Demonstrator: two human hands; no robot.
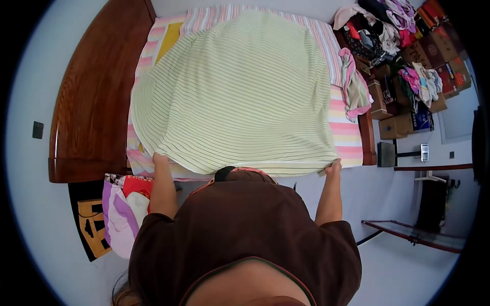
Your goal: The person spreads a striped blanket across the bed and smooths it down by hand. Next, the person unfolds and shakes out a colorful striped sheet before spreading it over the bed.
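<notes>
A pale green striped sheet (pixel 245 92) spreads over most of the bed, puffed up in the middle, with its near edge pulled taut between my hands. My left hand (pixel 159 157) is closed on the near left corner area. At the near right corner, my right hand (pixel 334 165) grips the same edge, its arm stretched out to the side. Beneath the sheet lies a pink, yellow and white striped bedsheet (pixel 347 140), showing along the right and left sides. A yellow patch (pixel 170 41) shows at the far left.
A dark wooden headboard (pixel 97 97) stands on the left. A bunched pink-edged cloth (pixel 352 86) lies at the bed's right edge. Boxes (pixel 398 125) and clothes piles (pixel 377 30) fill the far right. Purple and white bedding (pixel 120 214) sits near my left arm. A low rack (pixel 413 237) stands right.
</notes>
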